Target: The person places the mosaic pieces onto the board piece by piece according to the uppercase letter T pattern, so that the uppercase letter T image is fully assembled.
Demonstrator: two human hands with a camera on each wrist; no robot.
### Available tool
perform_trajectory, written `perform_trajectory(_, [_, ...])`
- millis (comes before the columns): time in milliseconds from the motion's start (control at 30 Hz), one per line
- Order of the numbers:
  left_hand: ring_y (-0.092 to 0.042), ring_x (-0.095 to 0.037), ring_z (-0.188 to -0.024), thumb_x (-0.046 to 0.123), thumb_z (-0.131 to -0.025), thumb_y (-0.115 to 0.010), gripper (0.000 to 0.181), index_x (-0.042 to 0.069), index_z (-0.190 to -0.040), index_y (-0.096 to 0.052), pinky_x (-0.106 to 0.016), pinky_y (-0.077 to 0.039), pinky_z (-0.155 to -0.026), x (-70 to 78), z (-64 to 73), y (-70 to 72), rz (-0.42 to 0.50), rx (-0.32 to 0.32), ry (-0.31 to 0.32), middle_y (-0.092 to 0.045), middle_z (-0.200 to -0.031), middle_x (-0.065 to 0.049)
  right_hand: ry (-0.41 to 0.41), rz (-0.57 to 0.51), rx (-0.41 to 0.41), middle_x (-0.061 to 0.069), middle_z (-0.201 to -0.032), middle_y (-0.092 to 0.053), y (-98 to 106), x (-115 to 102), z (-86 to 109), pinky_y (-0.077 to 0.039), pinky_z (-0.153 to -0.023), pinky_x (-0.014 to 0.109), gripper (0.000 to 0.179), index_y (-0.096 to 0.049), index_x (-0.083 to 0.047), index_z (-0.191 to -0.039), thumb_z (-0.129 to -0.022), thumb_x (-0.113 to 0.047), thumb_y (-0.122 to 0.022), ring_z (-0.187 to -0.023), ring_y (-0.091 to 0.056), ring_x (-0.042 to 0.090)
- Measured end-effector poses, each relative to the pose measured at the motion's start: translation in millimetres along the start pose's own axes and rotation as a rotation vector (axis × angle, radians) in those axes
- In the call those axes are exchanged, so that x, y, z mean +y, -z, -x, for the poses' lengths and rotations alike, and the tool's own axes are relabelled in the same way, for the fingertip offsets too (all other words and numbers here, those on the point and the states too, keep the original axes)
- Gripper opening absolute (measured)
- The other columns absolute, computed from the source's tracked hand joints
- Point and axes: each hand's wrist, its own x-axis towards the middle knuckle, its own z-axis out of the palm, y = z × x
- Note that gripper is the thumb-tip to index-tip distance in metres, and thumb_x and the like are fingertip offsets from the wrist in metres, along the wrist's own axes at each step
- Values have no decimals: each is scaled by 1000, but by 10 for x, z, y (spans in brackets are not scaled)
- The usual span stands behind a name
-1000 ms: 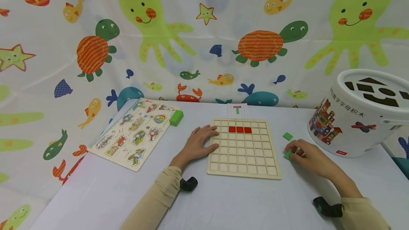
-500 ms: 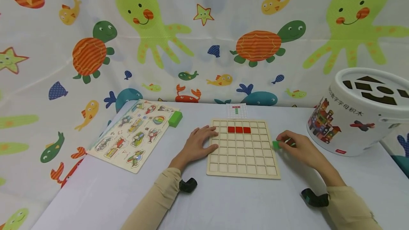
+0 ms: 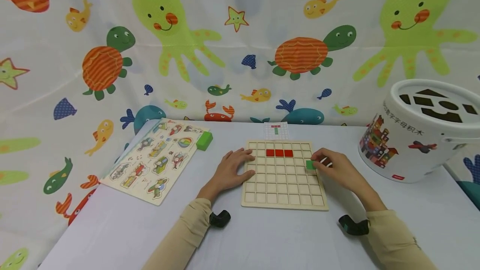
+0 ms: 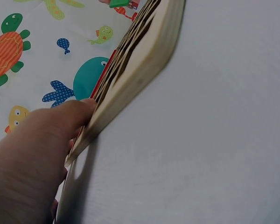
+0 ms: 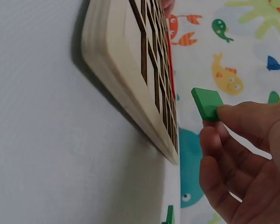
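Observation:
Between thumb and fingertips, my right hand (image 3: 339, 170) pinches a small green square tile (image 3: 309, 164) over the right edge of a wooden grid board (image 3: 285, 208). In the right wrist view the tile (image 5: 206, 103) is raised above the board (image 5: 126, 93) and tilted. Three red tiles (image 3: 279, 153) sit side by side in a row of the grid near its far edge. My left hand (image 3: 231, 170) rests at the board's left edge with fingers spread, and its thumb touches the rim in the left wrist view. Another green piece (image 5: 170, 215) shows low in the right wrist view.
Behind the board lies a small pattern card (image 3: 276, 131) with red and green squares. A picture puzzle board (image 3: 150, 161) lies on the left, a green block (image 3: 204, 141) at its corner. A white lidded bucket (image 3: 416, 136) stands at the right, and a printed cloth (image 3: 210, 53) hangs behind.
My right hand has lifted the green tile from the table right of the board and carried it left, over the board's edge. My left hand has stayed at the left edge.

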Motion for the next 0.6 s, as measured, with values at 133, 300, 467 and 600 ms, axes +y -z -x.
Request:
perform_trajectory(133, [-35, -27, -140, 39, -88, -62, 42, 18, -125, -58, -54, -20, -114, 1, -3, 3, 6, 3, -2, -48, -143, -2, 8, -6, 4, 5, -96, -67, -35, -42, -26, -50, -70, 24, 13, -62, -9, -104, -92, -14, -61, -83, -61, 16])
perform_trajectory(300, [-35, -26, -140, 40, -89, -61, 41, 20, -125, -58, -54, -20, -114, -2, -6, -4, 3, -5, 8, -47, -144, -1, 17, -22, -5, 5, -96, -67, -75, -86, -75, -50, -69, 25, 14, -62, -8, -105, -92, -15, -62, -83, -60, 16])
perform_trajectory(467, [-35, -26, -140, 40, -89, -61, 41, 20, -125, -58, -54, -20, -114, -4, -1, -11, 1, -2, 2, -48, -144, -2, 8, -33, -28, 5, -97, -67, -132, -109, -133, -50, -69, 25, 15, -62, -8, -105, -92, -16, -62, -81, -60, 15])
perform_trajectory(600, [-35, -25, -140, 41, -89, -61, 41, 20, -125, -58, -53, -20, -114, -5, 2, -9, -8, -2, 12, -47, -144, -1, 16, -42, -32, 5, -97, -67, -177, -130, -164, -49, -68, 25, 15, -62, -8, -105, -92, -14, -62, -81, -60, 15])
